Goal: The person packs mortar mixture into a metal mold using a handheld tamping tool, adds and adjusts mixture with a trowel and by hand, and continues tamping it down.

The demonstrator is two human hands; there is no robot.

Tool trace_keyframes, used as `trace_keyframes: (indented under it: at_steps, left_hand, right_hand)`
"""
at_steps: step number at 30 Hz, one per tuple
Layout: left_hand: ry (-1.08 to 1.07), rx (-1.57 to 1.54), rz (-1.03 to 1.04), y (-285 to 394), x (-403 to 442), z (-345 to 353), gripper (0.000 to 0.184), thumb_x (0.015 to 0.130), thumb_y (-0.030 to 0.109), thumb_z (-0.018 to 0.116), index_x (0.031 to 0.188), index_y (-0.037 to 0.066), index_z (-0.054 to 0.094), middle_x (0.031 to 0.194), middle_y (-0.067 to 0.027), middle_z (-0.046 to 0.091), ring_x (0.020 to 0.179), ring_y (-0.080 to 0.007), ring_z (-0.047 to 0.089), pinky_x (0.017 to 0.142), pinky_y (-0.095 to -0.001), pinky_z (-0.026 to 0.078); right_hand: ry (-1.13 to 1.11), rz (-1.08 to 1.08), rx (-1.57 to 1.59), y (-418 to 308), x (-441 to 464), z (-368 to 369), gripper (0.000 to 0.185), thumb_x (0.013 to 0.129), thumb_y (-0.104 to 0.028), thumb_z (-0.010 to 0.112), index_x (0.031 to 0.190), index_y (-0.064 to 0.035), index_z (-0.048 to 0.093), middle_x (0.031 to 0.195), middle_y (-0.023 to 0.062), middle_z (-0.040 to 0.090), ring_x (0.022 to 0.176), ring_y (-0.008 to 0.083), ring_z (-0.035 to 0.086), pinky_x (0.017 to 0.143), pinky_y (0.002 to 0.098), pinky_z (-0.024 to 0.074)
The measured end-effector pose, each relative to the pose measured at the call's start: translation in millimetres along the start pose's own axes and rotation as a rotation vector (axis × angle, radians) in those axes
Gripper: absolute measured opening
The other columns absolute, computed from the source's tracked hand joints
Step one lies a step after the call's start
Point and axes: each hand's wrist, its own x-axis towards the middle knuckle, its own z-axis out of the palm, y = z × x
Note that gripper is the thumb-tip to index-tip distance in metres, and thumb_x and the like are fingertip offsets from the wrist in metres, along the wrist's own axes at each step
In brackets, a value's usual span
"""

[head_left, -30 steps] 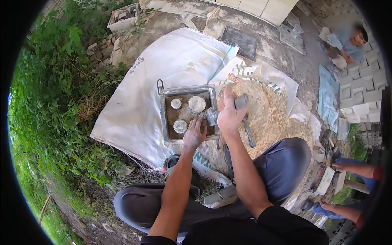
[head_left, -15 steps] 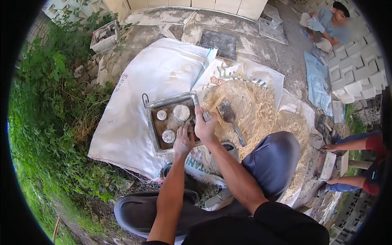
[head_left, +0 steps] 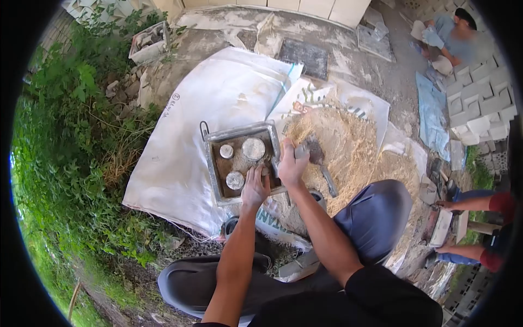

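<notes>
A metal-rimmed square box (head_left: 212, 173) filled with brownish sand lies on white sacking. Set in its sand are a large pale disc (head_left: 253, 149), a small pale disc (head_left: 226, 151) and another pale disc (head_left: 235, 180). My left hand (head_left: 255, 189) reaches into the lower right corner, its fingers closed over a small grey piece (head_left: 265, 171) that is mostly hidden. Just outside the right rim, my right hand (head_left: 291, 168) grips a grey blunt-ended tool (head_left: 301, 152); its full shape is covered by the fingers.
A trowel (head_left: 321, 162) rests on the heap of tan sand (head_left: 348, 133) to the right. Beneath are white sacks (head_left: 180, 136). A dark container (head_left: 317, 200) stands by my right forearm. Plants (head_left: 81, 141) grow at left. Two other people are at the right, near pale blocks (head_left: 476, 98).
The whole view has shifted, so the scene sits slightly further right. My right hand has moved little beside the box rim, and my left hand stays in the same corner.
</notes>
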Motion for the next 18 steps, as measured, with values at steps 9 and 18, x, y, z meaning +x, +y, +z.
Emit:
trace_keyframes:
  at_steps: [9,18]
  left_hand:
    - [0.014,-0.12,-0.037,9.1,2.4,-11.1,0.037,0.076,0.006,0.061,0.112,0.001,0.051,0.103,-0.0196,0.056,0.1,-0.0387,0.053,0.088,-0.0443,0.044]
    - [-0.067,0.391,-0.246,-13.0,27.8,-54.8,0.044,0.075,0.022,0.061,0.111,-0.002,0.05,0.113,-0.0212,0.052,0.105,-0.0371,0.051,0.094,-0.0396,0.041]
  right_hand:
    - [0.072,0.221,0.075,15.5,8.7,1.1,0.028,0.09,-0.017,0.056,0.066,-0.0037,0.051,0.058,-0.0033,0.045,0.05,0.0064,0.04,0.044,0.0271,0.0289]
    - [0.044,0.202,0.221,14.8,22.5,-16.6,0.029,0.091,-0.012,0.051,0.064,-0.0027,0.049,0.056,-0.0034,0.044,0.05,0.0072,0.039,0.045,0.0288,0.0288]
